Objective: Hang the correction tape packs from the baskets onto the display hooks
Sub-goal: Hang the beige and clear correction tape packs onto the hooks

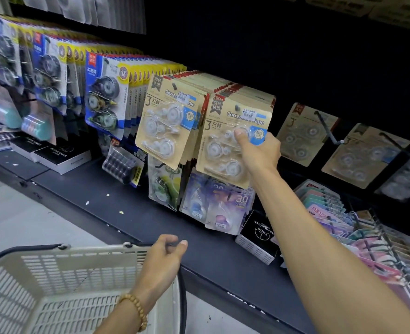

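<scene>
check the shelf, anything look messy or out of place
Small pale scraps lie scattered on the dark shelf ledge, like litter. The correction tape packs gripped by the right hand hang tilted.

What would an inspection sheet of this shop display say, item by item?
Surface: dark shelf with a few pale specks.
Job's things: kraft correction tape packs packed on hooks; white basket looks empty.
Clutter: boxed alarm clocks, other hanging stationery.
Grippers: right hand grips the front pack; left hand loosely curled over the basket rim, holding nothing.
Cables: nothing seen.
Surroundings: nearly bare hook to the right; pale floor.
</scene>
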`<state>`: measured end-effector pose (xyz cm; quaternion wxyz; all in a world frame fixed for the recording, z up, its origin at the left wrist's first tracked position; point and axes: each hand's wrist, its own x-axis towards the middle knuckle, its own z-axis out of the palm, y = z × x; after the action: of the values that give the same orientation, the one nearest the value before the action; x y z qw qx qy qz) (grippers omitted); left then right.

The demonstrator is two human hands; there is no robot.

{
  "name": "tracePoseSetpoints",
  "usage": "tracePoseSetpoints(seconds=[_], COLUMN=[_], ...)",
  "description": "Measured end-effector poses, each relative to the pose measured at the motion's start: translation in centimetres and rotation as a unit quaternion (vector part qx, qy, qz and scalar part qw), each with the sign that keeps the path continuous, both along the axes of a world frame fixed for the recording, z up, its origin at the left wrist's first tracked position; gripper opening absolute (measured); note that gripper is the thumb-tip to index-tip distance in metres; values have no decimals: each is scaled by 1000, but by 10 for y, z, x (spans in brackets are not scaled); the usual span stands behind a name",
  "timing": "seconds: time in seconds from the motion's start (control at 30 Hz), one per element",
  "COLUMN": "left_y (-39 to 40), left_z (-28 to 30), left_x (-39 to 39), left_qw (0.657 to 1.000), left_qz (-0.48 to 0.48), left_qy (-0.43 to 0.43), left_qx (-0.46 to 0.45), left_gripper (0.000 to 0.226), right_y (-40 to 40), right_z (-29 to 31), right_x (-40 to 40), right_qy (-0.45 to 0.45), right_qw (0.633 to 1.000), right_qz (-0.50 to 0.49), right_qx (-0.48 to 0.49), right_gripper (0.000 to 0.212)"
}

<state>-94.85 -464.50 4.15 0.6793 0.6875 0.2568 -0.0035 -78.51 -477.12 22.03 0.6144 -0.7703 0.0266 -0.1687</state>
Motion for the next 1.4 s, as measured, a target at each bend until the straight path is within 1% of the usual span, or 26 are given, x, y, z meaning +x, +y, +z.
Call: tracePoseSetpoints(seconds=[0.17,0.33,0.4,0.43,0.53,0.57,0.7,0.8,0.9,0.97,1.07,1.2,1.3,1.4], left_y=[-6,-20,-29,-35,-54,-62,-103,-138,-176,-206,-256,-330,-385,-438], left_z=[-9,-15,-19,-21,-26,-27,-28,-33,-39,-43,-47,-40,-24,-9], left_x=[3,-3,-6,-7,-10,-11,-19,-34,-56,-69,-89,-119,-140,-160], left_qw=[1000,1000,999,999,996,994,985,973,955,938,909,862,828,788], left_qz=[-5,-27,-43,-51,-89,-104,-172,-227,-295,-342,-410,-498,-553,-611], left_qy=[10,10,10,13,18,19,21,27,40,47,55,45,19,-15], left_qx=[-4,3,1,-1,0,2,14,29,23,36,50,83,90,77], left_gripper=[11,8,8,8,9,9,7,7,6,6,6,21,25,35], right_y=[2,-22,-47,-63,-119,-139,-212,-256,-294,-321,-361,-414,-454,-492], right_z=[-8,-19,-38,-49,-79,-87,-111,-123,-134,-142,-151,-150,-143,-144], right_x=[8,-11,-26,-36,-72,-86,-146,-193,-248,-287,-347,-415,-454,-487], right_qy=[-8,3,31,51,116,133,175,172,171,175,186,184,165,154], right_qw=[999,999,999,998,993,991,983,978,969,960,946,926,906,880], right_qz=[-9,31,40,41,15,3,-53,-117,-170,-209,-265,-327,-384,-445], right_qx=[-29,-15,-19,-24,-26,-24,4,35,57,62,29,-41,-70,-59], right_gripper=[28,17,12,13,24,25,1,10,7,2,12,25,22,16])
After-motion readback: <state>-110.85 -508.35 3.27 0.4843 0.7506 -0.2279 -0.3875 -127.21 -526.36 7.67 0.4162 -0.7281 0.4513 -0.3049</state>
